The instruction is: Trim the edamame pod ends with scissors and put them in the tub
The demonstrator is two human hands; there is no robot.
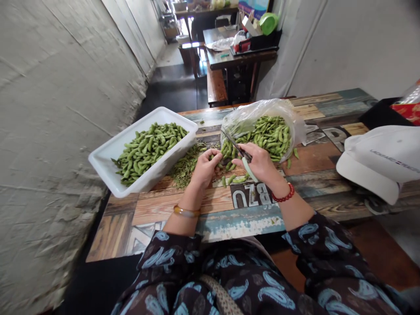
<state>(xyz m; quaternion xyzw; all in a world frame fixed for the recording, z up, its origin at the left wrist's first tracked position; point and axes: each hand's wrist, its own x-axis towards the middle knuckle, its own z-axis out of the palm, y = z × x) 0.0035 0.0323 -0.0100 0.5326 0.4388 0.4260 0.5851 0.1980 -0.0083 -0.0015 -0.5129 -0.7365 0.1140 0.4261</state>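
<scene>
My right hand [257,161] is wrapped round a pair of scissors [235,142] with pale green handles, blades pointing up and to the left over the pods. My left hand [204,168] is pinched closed just left of them, with a bit of green edamame pod [211,156] showing at the fingertips. Beyond the right hand, a clear plastic bag [243,114] lies open, with many edamame pods [272,133] spilling out. On the left, a white plastic tub [113,173] holds a heap of pods [152,148]. Between tub and left hand lies a pile of trimmings [185,168].
The patterned wooden table [160,203] carries a few loose pods [231,179] near my hands. A white cap [377,157] lies at the right, beside a black box [380,113]. A rough wall [49,109] runs along the left. Another table [216,37] stands farther back.
</scene>
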